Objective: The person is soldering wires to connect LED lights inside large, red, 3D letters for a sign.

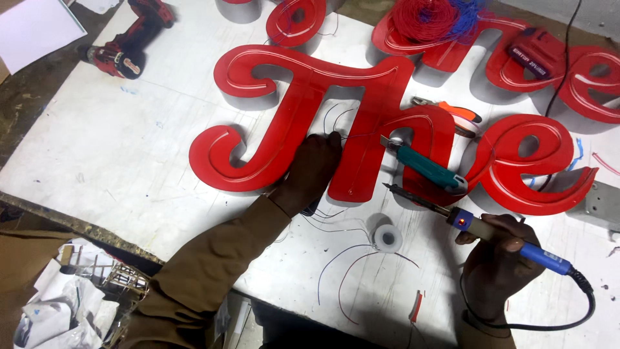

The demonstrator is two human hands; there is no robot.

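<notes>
A large red script sign letter piece (303,103) lies flat on a white table (116,148). My left hand (311,173) rests on its lower stem and pinches thin wires (339,123) that run out of the gap in the letter. My right hand (496,257) grips a blue-handled soldering iron (478,227), whose tip points left toward the red letter's lower edge. A teal utility knife (426,165) lies on the red surface between my hands. A small spool of solder wire (387,238) sits on the table below them.
A red cordless drill (129,39) lies at the far left. More red letters (549,71), a bundle of red and blue wire (439,16), a red battery pack (537,50) and orange-handled pliers (452,110) sit at the back right. Loose wires (342,271) trail near the front edge.
</notes>
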